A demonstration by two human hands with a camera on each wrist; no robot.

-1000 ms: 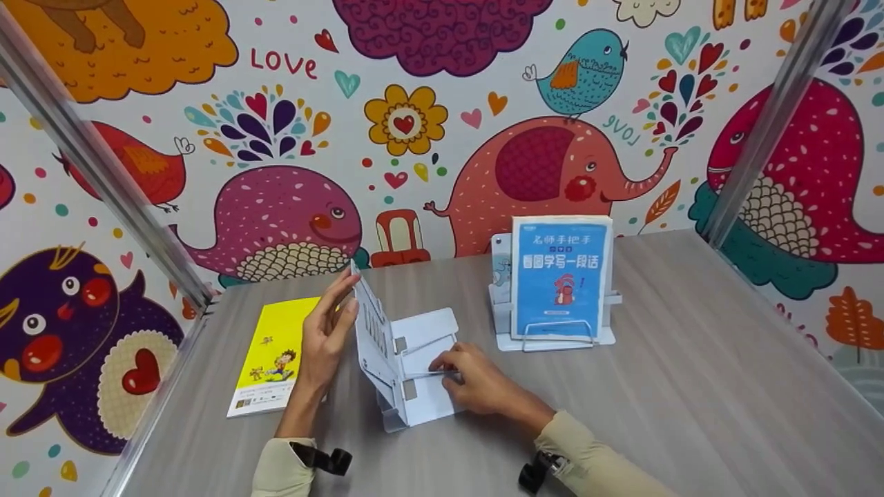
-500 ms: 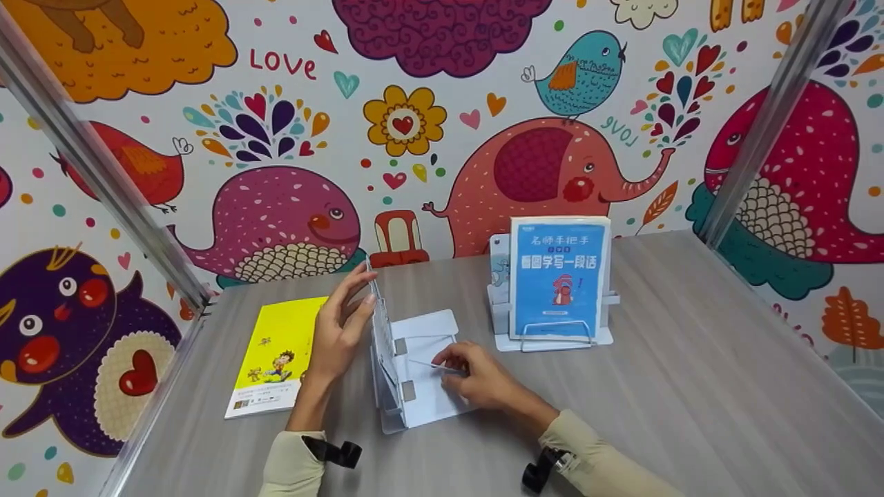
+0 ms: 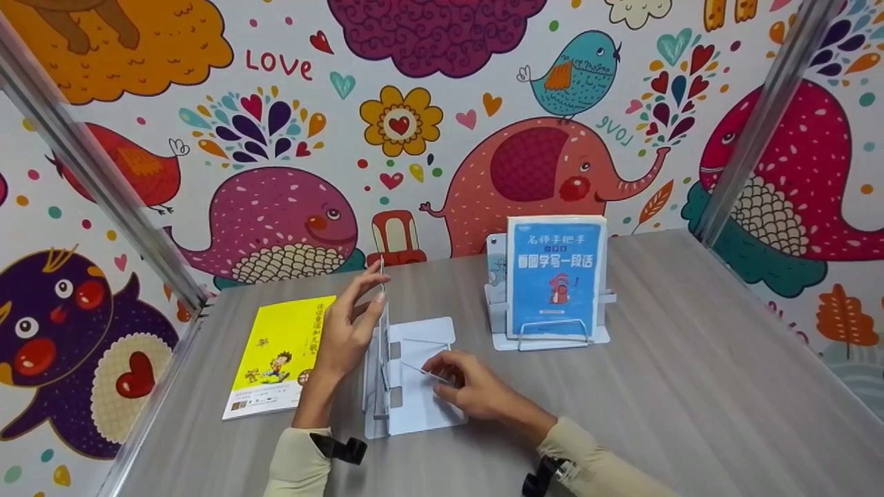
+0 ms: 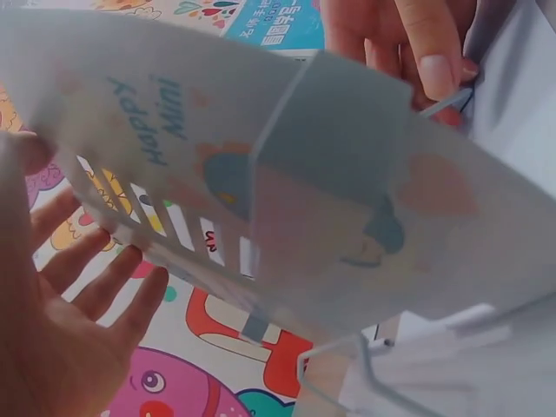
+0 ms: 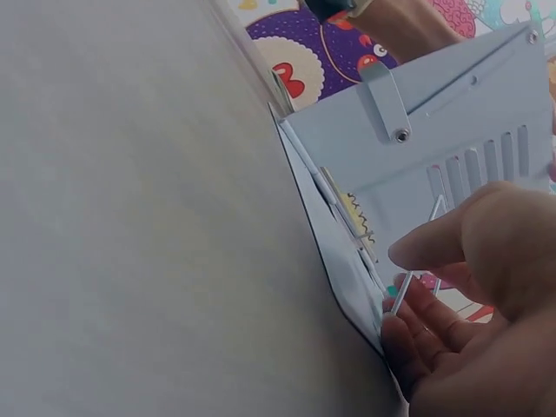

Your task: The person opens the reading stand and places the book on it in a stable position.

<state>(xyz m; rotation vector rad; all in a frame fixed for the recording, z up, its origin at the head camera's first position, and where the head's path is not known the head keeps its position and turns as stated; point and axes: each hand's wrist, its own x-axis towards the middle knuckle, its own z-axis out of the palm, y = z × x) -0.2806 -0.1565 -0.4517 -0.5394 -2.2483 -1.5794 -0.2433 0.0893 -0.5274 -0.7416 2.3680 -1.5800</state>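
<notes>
A white metal book stand (image 3: 418, 421) lies with its base on the table, its panel (image 5: 347, 130) upright and seen edge-on from the head. The panel's printed face reads "Happy Mini" (image 4: 148, 122); rows of slots run through it. My left hand (image 3: 345, 338) is at the panel's left side, fingers nearly straight, fingertips and thumb touching its upper edge. Above the base, my right hand (image 3: 473, 386) pinches a thin wire support (image 5: 402, 294) between thumb and fingers. One end of that wire slants toward the panel.
A yellow book (image 3: 276, 345) lies flat left of my left forearm. At the back right, a blue book (image 3: 556, 283) leans upright on a second white book stand (image 3: 497, 310), behind its wire holder. A cartoon-printed wall and metal posts (image 3: 103, 152) border the table.
The panel has swung from leaning left to upright, my left hand moving right along with it. The wire in my right hand has tilted up off the base.
</notes>
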